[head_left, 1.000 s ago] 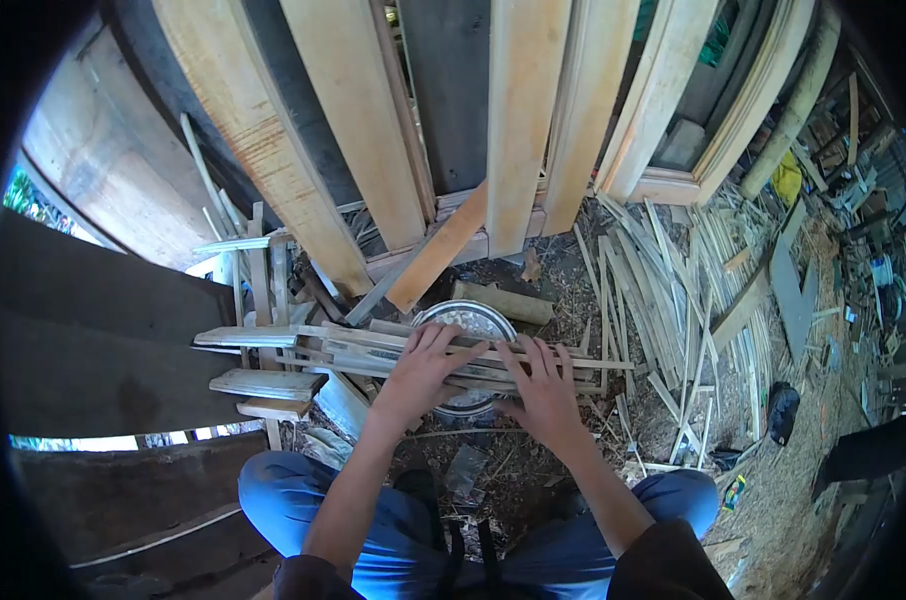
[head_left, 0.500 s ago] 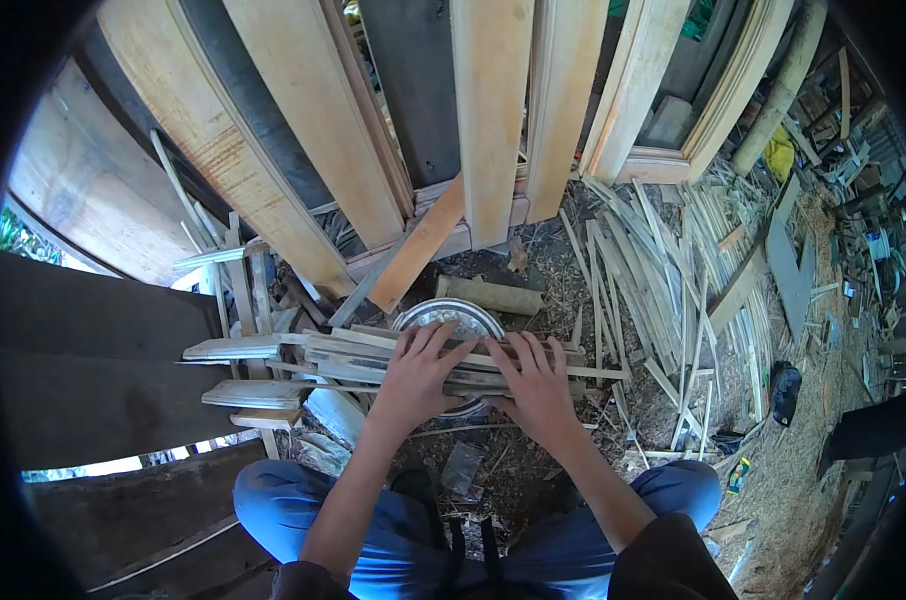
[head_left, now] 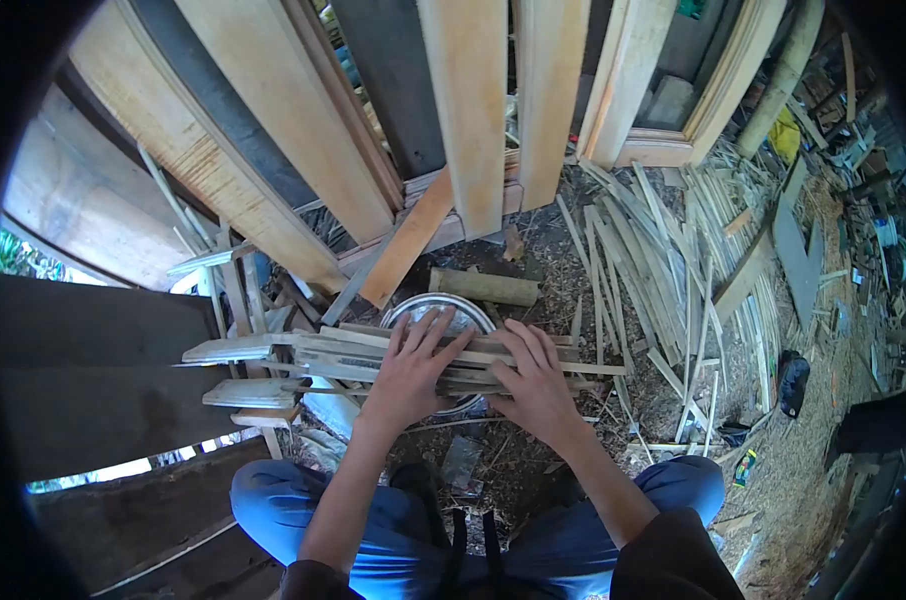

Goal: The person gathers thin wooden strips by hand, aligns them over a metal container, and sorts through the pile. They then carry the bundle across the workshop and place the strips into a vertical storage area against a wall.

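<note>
A loose bundle of thin wooden strips (head_left: 333, 360) lies crosswise in front of me, over a round, light-rimmed basin (head_left: 478, 312). On top of the bundle rests my left hand (head_left: 410, 372), fingers spread toward the far side and thumb pointing right. Just to its right, my right hand (head_left: 535, 378) lies over the strips with its fingers stretched forward and its thumb toward the left hand. Both hands touch the strips from above. Parts of the basin are hidden beneath the strips and hands.
Planed boards (head_left: 468, 120) lean upright ahead. A short log (head_left: 485, 287) lies beyond the basin. A large pile of wooden strips (head_left: 653, 270) spreads to the right. Stacked wood pieces (head_left: 248, 392) stick out at the left, beside a dark panel (head_left: 103, 370).
The fingers of both hands have spread a little, and the gap between the hands has widened. The bundle stays in nearly the same place. The view has shifted slightly.
</note>
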Demonstrator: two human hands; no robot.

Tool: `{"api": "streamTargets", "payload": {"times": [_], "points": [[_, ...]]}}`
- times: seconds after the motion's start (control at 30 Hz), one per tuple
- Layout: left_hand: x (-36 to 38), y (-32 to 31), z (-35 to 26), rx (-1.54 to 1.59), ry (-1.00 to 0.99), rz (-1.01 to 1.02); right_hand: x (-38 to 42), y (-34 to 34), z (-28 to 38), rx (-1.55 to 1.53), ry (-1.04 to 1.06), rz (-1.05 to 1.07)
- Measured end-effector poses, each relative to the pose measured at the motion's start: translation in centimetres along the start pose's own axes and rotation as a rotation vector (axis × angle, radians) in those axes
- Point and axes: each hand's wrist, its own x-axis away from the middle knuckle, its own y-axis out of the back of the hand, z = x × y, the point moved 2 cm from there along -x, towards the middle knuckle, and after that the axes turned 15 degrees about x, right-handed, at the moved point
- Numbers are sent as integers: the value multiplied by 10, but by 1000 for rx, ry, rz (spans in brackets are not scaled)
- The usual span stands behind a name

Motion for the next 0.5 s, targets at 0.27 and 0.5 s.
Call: {"api": "streamTargets", "payload": {"times": [0.27,0.5], "points": [[3,1,1,-9,-14,19,1,3,7,-39,25,-5],[8,-5,-2,-15,-51,11,7,0,6,-94,-5,-31]]}}
